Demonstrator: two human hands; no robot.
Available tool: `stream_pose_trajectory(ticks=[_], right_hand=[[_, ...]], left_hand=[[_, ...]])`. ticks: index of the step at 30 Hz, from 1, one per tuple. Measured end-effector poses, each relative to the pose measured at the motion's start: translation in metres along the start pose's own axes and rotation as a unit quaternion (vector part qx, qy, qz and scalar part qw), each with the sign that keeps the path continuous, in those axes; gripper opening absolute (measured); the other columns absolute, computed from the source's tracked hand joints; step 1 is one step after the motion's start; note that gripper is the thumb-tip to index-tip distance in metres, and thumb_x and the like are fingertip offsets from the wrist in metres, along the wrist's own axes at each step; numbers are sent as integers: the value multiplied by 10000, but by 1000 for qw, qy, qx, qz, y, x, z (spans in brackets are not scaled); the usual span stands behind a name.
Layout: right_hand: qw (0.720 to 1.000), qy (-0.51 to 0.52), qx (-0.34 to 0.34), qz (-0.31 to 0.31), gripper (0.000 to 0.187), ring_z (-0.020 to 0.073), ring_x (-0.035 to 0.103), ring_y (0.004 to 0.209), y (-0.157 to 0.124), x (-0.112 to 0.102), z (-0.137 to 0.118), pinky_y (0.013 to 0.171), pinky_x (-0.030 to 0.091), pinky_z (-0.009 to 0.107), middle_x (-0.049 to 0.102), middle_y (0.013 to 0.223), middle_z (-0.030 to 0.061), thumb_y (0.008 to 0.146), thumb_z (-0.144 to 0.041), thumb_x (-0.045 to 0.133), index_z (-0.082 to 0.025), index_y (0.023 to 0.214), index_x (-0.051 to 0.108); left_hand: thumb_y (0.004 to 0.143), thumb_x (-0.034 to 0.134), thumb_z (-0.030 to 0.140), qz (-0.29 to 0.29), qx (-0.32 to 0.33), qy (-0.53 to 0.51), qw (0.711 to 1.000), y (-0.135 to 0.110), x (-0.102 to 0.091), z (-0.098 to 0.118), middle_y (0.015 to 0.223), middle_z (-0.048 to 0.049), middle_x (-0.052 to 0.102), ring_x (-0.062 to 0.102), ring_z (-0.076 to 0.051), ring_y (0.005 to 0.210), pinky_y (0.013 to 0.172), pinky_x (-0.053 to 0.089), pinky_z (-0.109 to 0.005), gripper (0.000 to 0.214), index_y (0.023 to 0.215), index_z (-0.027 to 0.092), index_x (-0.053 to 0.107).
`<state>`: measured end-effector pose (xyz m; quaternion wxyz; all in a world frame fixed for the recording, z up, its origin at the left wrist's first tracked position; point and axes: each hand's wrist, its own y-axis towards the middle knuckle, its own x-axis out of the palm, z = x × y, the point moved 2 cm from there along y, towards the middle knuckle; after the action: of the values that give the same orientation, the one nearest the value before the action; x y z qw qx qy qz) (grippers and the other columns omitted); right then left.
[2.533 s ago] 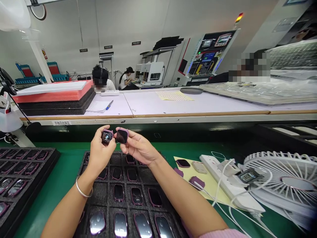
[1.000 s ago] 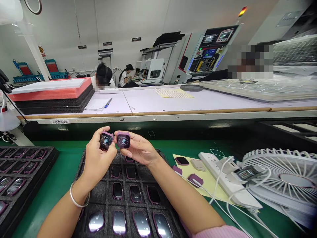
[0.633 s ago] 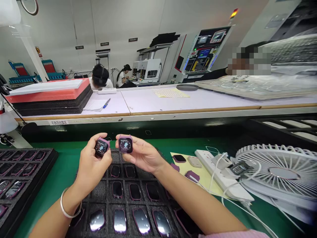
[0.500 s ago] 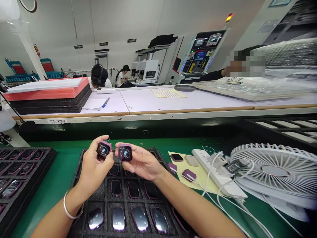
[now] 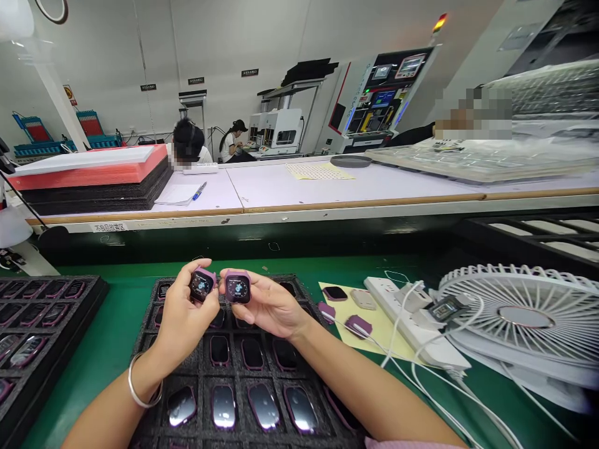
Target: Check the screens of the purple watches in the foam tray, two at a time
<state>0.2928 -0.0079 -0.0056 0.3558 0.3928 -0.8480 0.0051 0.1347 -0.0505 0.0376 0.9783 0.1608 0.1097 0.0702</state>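
Two purple smartwatch cases with lit dark screens are held up side by side above a black foam tray (image 5: 199, 399). My left hand (image 5: 185, 315) is closed around the left smartwatch (image 5: 201, 285), fingers over its top and thumb at its lower edge. Fingers of my right hand (image 5: 276, 308) grip the other smartwatch (image 5: 238, 288) from its right side. Both screens face me and show similar small graphics. Below, in the tray's compartments, lie several more watches (image 5: 223, 405) with dark, shiny faces; my hands and forearms cover part of the tray.
A second watch tray (image 5: 56, 337) stands at the left. To the right are a yellow sheet (image 5: 344, 296) with purple pieces, a white power strip (image 5: 440, 349) with cables, and a white fan (image 5: 524, 318). Behind runs a raised shelf (image 5: 262, 190); other people sit beyond it.
My left hand has moved slightly right and its smartwatch is closer to the other one. The right hand keeps its grip almost in place.
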Motion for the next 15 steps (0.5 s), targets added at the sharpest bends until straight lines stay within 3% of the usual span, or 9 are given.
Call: stream_pose_trajectory(ticks=[15], right_hand=[[1000, -15, 0, 14, 482, 89, 509, 535, -3, -4, 1, 539, 333, 265, 714, 1039, 89, 787, -400, 791, -176, 1197, 671]], left_hand=[[726, 660, 275, -12, -5, 3, 1000, 0, 0, 0, 762, 20, 590, 509, -104, 601, 537, 433, -205, 430, 1142, 178, 612]])
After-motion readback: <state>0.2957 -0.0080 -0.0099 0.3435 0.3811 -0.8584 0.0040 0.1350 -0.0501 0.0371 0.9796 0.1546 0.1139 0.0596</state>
